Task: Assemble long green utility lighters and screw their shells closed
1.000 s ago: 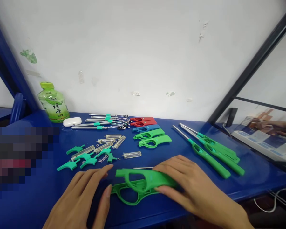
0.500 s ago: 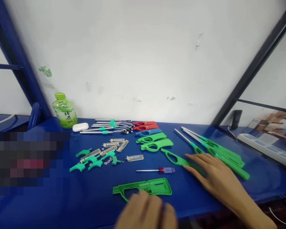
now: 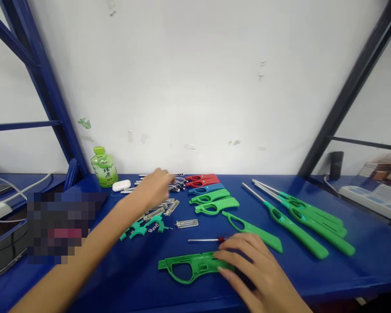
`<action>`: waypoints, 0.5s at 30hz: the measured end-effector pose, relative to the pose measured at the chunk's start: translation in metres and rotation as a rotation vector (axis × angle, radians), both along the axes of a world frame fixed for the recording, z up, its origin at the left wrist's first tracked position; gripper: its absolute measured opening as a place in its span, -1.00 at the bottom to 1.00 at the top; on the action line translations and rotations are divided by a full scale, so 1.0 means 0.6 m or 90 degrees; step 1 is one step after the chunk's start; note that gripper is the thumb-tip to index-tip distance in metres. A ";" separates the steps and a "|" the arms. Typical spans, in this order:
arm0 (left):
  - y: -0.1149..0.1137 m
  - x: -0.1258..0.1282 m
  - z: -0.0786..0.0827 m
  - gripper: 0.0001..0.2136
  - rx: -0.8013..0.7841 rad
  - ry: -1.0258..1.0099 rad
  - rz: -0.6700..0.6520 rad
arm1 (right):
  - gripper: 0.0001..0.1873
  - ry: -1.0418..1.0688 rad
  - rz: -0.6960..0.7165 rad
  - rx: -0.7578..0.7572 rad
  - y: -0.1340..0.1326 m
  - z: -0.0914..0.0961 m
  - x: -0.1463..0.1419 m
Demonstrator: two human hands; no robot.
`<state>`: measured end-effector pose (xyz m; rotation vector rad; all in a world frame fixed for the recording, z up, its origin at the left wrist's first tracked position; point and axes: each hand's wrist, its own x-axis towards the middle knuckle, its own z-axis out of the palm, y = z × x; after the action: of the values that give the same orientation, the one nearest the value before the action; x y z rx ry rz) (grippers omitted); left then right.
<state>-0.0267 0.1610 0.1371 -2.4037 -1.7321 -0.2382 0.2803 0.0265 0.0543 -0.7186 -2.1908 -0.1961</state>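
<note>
My left hand reaches over the metal lighter tubes with wires at the back; its fingertips are hidden, so its hold is unclear. Near the front edge lies a green lighter shell half, hollow side up. The fingers and thumb of my right hand are on either side of its right end. Just behind this shell is a screwdriver, its handle mostly covered by my right hand. Clear fuel tanks and teal triggers are scattered left of centre, partly behind my left forearm.
Red shells, a blue shell and green shells are lined up at the back. Another green shell lies right of centre. Several long green lighters are on the right. A drink bottle and white case stand back left.
My left hand has moved from the front shell to the tubes at the back. My right hand has left the green shell at right and come to the front shell half.
</note>
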 end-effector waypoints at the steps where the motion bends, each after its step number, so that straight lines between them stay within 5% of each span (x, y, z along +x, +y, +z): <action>1: 0.015 -0.033 -0.006 -0.63 -0.017 0.012 0.016 | -0.69 -0.003 0.005 -0.009 -0.002 0.002 -0.004; 6: 0.058 -0.127 -0.054 -0.62 -0.059 0.040 0.040 | -0.76 -0.028 0.061 -0.067 0.001 0.013 -0.027; 15: 0.071 -0.163 -0.107 -0.66 -0.036 0.033 -0.042 | -0.78 -0.028 0.085 -0.050 0.033 -0.015 -0.033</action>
<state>-0.1243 0.2038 0.0727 -2.4855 -1.6613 -0.1358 0.2607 0.0461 0.0453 -0.6135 -2.2900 -0.0573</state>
